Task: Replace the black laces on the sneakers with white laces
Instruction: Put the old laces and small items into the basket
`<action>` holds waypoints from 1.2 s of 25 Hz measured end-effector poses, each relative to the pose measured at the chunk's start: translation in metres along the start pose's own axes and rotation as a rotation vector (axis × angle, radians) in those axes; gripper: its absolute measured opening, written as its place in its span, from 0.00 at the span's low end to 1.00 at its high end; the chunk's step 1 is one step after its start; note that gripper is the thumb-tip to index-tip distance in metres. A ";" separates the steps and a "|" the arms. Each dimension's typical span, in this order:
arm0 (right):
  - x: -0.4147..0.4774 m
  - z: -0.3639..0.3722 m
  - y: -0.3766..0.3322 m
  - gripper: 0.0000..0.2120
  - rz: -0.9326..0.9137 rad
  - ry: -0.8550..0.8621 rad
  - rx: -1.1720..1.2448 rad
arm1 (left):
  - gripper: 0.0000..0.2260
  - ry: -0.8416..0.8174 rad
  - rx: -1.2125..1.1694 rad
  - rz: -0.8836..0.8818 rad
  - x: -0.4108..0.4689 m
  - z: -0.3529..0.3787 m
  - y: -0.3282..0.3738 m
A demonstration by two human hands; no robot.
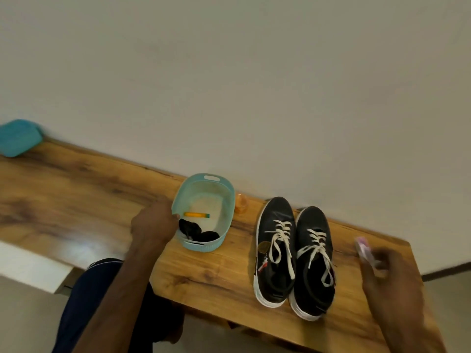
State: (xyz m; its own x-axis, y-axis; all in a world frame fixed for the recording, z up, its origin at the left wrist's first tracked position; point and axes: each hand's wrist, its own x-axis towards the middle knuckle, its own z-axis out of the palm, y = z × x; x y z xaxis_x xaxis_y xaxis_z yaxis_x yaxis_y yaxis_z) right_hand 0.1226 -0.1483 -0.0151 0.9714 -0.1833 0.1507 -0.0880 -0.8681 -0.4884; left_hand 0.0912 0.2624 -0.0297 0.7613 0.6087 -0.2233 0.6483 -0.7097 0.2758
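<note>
Your left hand (pixel 153 226) grips the basket (pixel 204 247) rim, thumb hooked over; your right hand (pixel 390 273), blurred at lower right, seems to hold a small pink thing (pixel 363 247), grip unclear; black laces (pixel 196 231) lie in the basket, both sneakers (pixel 277 212) at centre right wear white laces (pixel 280 233); relacing looks done, so only tidying away remains.

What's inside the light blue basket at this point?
Inside the basket: an orange tube with a green end on the pale floor, and bundled black laces at the near end. Whatever lies under the laces is hidden. The left hand grips its rim.
</note>
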 end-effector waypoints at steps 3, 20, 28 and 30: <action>0.011 0.042 -0.106 0.06 -0.385 -0.148 0.180 | 0.18 -0.073 0.004 0.002 0.002 0.004 -0.002; 0.038 0.267 -0.259 0.12 -0.753 -0.720 -0.336 | 0.13 -0.125 0.127 0.047 0.006 0.010 0.002; 0.032 0.273 -0.250 0.15 -0.817 -0.697 -0.332 | 0.14 -0.159 0.123 0.049 0.004 0.006 0.006; 0.033 0.273 -0.251 0.16 -0.821 -0.696 -0.340 | 0.15 -0.167 0.119 0.047 0.004 0.006 0.006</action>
State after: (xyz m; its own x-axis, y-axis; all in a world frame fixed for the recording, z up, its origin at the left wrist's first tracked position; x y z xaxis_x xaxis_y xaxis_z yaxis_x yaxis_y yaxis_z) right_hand 0.2369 0.1893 -0.1227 0.6650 0.7053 -0.2456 0.6815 -0.7076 -0.1868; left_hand 0.0981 0.2585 -0.0344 0.7753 0.5136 -0.3675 0.6009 -0.7790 0.1791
